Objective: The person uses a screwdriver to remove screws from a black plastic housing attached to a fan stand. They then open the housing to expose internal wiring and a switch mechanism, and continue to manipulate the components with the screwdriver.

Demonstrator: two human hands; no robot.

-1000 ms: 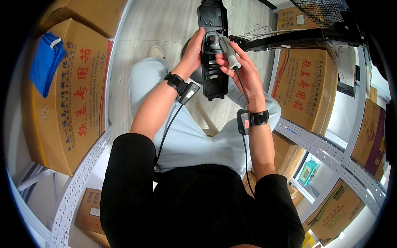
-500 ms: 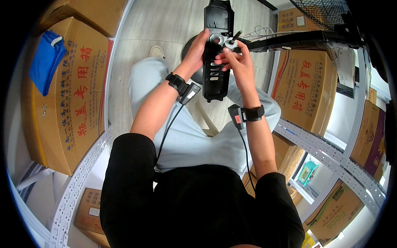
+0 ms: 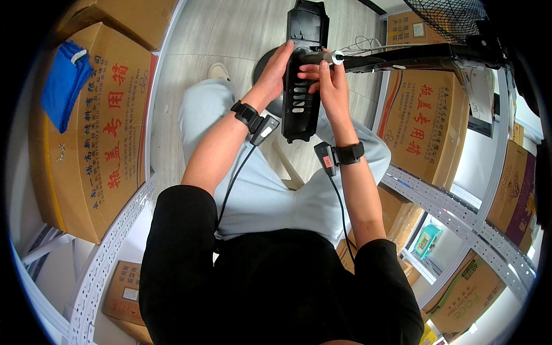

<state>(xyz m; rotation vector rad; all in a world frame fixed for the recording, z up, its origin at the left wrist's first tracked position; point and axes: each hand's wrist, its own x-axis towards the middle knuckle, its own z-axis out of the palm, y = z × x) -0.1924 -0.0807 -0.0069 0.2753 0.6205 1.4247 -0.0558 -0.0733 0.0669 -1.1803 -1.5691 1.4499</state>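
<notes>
A long black plastic tray (image 3: 307, 29) with a row of slots stretches away from me above my knees. My left hand (image 3: 272, 75) grips its left edge, thumb along the rim; the other fingers are partly hidden. Close to its right side, my right hand (image 3: 330, 86) holds a grey cylinder (image 3: 313, 58) with a white collar and dark tip. The cylinder lies tilted across the tray, its white end pointing right. Some fingers of that hand spread over the slots. Where the cylinder's left end goes is hard to make out.
A black frame bar (image 3: 402, 57) with thin cables runs right toward a black mesh basket (image 3: 448, 17). Cardboard boxes (image 3: 422, 123) stand on metal shelving (image 3: 460, 215) to the right. At left, a blue cloth (image 3: 64, 86) lies on another large carton (image 3: 92, 167). A round dark base (image 3: 264, 66) sits beneath the tray.
My right hand has tipped the cylinder over, so its white end swung right and its grey side shows. The tray's far end has shifted slightly right. My left hand stays on the edge.
</notes>
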